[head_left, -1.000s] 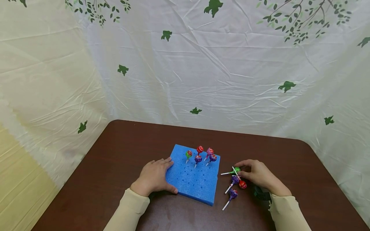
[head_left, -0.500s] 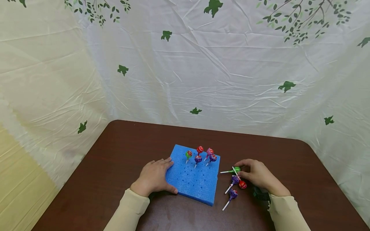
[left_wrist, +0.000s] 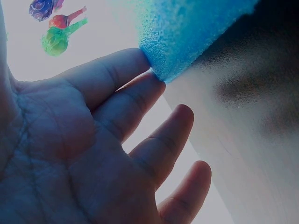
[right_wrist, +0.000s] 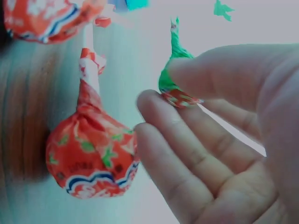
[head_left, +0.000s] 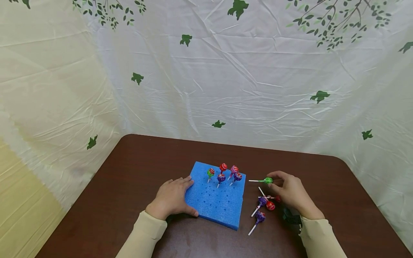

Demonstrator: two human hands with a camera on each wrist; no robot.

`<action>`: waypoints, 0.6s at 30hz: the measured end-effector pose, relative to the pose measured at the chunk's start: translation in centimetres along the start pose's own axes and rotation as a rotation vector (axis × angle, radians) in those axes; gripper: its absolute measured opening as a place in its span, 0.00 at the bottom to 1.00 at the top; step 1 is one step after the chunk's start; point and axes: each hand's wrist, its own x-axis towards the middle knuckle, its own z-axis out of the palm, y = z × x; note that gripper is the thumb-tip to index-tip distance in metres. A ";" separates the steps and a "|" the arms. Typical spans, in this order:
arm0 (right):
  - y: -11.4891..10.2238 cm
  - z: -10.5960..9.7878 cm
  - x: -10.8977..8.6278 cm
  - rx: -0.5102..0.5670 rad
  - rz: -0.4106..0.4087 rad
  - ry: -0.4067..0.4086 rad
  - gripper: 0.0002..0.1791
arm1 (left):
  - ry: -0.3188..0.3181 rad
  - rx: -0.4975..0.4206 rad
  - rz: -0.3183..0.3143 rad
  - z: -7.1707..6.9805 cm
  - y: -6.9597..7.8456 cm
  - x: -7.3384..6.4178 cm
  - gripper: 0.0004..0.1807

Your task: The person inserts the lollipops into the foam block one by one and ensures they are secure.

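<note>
My right hand (head_left: 292, 193) pinches a green-wrapped lollipop (head_left: 267, 180) by its candy head, between thumb and fingers. Its white stick points left toward a blue foam block (head_left: 211, 211). In the right wrist view the thumb covers part of the green wrapper (right_wrist: 167, 78). My left hand (head_left: 172, 199) lies along the block's left side with fingers extended, the thumb at the near corner. Two of its fingertips touch the foam (left_wrist: 182, 37) in the left wrist view. Several lollipops stand in the block's far half, among them a red one (head_left: 223, 167) and a green-and-red one (head_left: 210, 172).
Right of the block, a loose group lies on the brown table (head_left: 155, 154): a purple lollipop (head_left: 262, 201), two red lollipops (head_left: 270, 205) and another purple lollipop (head_left: 260, 216) nearer me. Rows of small holes mark the foam's near half. A white leaf-patterned curtain (head_left: 206, 89) hangs behind.
My right hand has lifted the green lollipop up and away from the pile, exposing a second red lollipop there. The left hand and the block have stayed put.
</note>
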 end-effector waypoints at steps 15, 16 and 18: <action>-0.9 -0.4 0.1 0.037 -0.065 0.144 0.18 | 0.007 0.006 0.003 0.0 0.0 -0.1 0.58; -1.0 -0.4 0.1 0.037 -0.075 0.152 0.18 | 0.007 0.008 0.003 0.0 0.0 -0.1 0.58; -1.3 -0.5 0.1 0.036 -0.100 0.168 0.18 | 0.005 0.009 0.002 0.0 0.0 -0.1 0.58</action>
